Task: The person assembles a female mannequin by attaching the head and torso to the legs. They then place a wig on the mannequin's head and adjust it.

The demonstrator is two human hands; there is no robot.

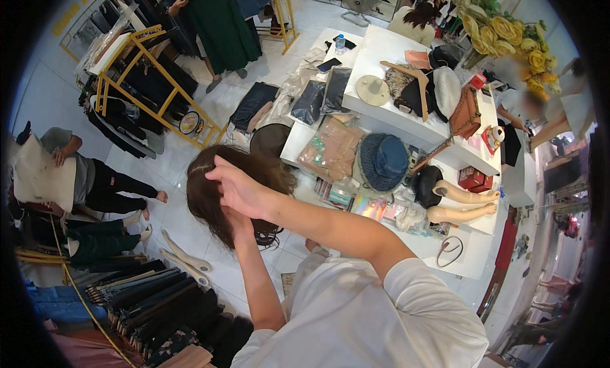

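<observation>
— Beside the white counter (pixel 406 136), what are your hands doing?

— Both are on the brown wig (pixel 219 190), which you hold up left of the counter, over the white tiled floor (pixel 184 231). Your right hand (pixel 238 189) lies across the top of the wig with the fingers (pixel 216 172) spread and pressed into the hair, not clenched. Your left hand (pixel 240 223) comes up from below and is mostly buried in the hair, so you cannot tell from this view whether it grips or only supports.

— And the wig itself?

— It hangs between your two hands, its dark ends falling on the side nearer the counter.

— What lies on the counter?

— On its lower step, closest to the wig, a blue denim bucket hat (pixel 382 161) sits beside a flat clear packet of tan cloth (pixel 330 149). Past the hat, toward the counter's far end, two mannequin arms (pixel 460 203) lie side by side. On the upper step you see a round beige disc (pixel 373 90) and a wooden hanger (pixel 413 82). Yellow artificial flowers (pixel 502 31) stand beyond the counter.

— Anyone else around?

— A person in black trousers (pixel 95 180) sits on the floor well left of the counter, and a yellow clothes rack (pixel 140 75) stands behind them.
</observation>
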